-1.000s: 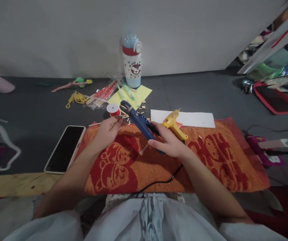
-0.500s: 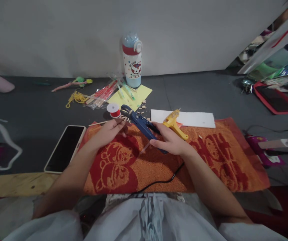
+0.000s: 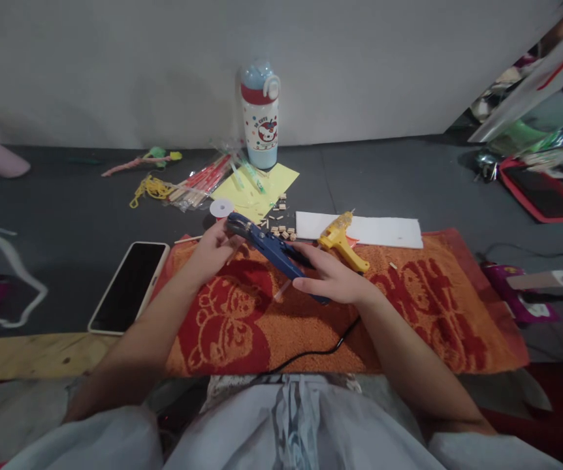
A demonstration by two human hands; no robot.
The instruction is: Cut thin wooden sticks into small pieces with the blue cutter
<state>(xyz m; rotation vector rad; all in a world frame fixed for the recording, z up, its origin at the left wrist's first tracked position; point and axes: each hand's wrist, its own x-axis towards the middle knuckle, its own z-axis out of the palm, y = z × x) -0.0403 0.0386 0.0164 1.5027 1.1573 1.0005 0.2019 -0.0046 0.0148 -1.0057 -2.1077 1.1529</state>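
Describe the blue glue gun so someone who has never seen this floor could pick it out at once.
Start at the orange and red towel spread on the dark floor in front of the person. Over its far edge, the right hand grips the blue glue gun, nozzle pointing left toward the left hand. Unlike the smaller yellow glue gun lying beside it, this one is dark blue and held.

Pretty dim in here, soft flat light off the pale wall, no glare and only faint shadows under the arms. Middle stays fairly sharp, but the edges bend and smear, especially the clutter top right.
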